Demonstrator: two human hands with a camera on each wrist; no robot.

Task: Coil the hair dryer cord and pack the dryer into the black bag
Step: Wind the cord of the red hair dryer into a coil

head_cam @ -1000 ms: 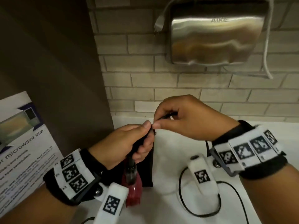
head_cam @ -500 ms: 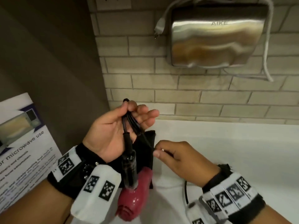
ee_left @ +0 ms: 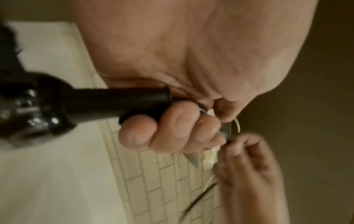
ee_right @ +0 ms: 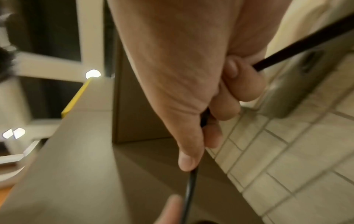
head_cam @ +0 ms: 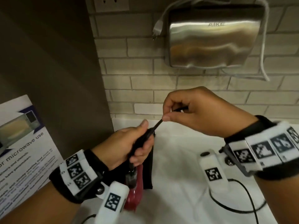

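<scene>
The red hair dryer (head_cam: 133, 198) hangs nose-down from my left hand (head_cam: 129, 146), which grips the gathered loops of black cord (head_cam: 145, 136) above the dryer's black handle (ee_left: 107, 103). My right hand (head_cam: 186, 113) is up and to the right, pinching a taut stretch of the cord (ee_right: 191, 186) between thumb and fingers. The slack cord (head_cam: 242, 207) loops over the white counter below my right wrist. The black bag (head_cam: 148, 172) lies flat on the counter behind the dryer, largely hidden by my left hand.
A steel hand dryer (head_cam: 213, 41) with a loose white plug (head_cam: 157, 29) hangs on the brick wall. A brown partition (head_cam: 53, 70) stands at left, with a microwave notice (head_cam: 22, 146) beside it. The white counter (head_cam: 186, 183) spreads to the right.
My right hand rose from the counter with the cord and now pulls it taut above my left hand. My left hand closed around the gathered loops and dropped lower.
</scene>
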